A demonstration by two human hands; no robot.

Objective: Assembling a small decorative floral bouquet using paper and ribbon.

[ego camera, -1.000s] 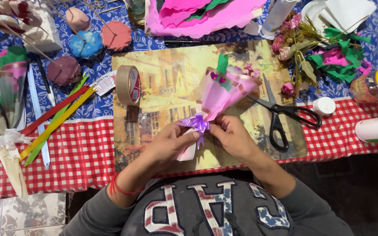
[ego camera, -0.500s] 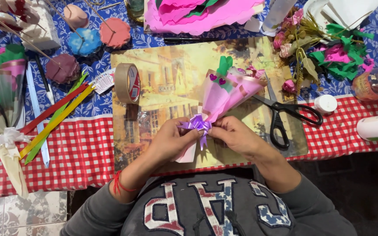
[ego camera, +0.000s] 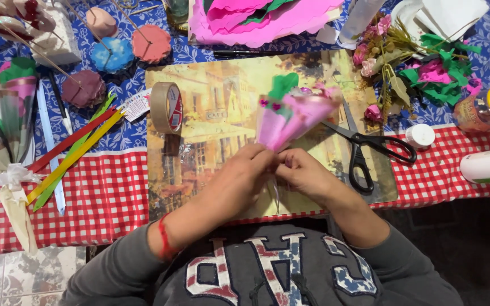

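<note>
Our fingers (ego camera: pixel 267 161) met at the narrow bottom end of a small pink paper bouquet (ego camera: pixel 290 116), both sets closed around it. Our left hand (ego camera: pixel 239 181) pinched the wrapped stem from the left, and our right hand (ego camera: pixel 304 175) gripped it from the right, the two touching. The bouquet tilted away from us and to the right, its wide end showing a green leaf and tiny pink flowers. It hung just above a picture placemat (ego camera: pixel 211 113) lying on the desk (ego camera: pixel 86 204), which wore a red checked cloth near us and a blue flowered one farther off. Black scissors (ego camera: pixel 364 150) lay just right of our hands on the mat, and a roll of tan tape (ego camera: pixel 167 107) stood at its left edge. Coloured paper strips (ego camera: pixel 72 150) lay well to the left.
</note>
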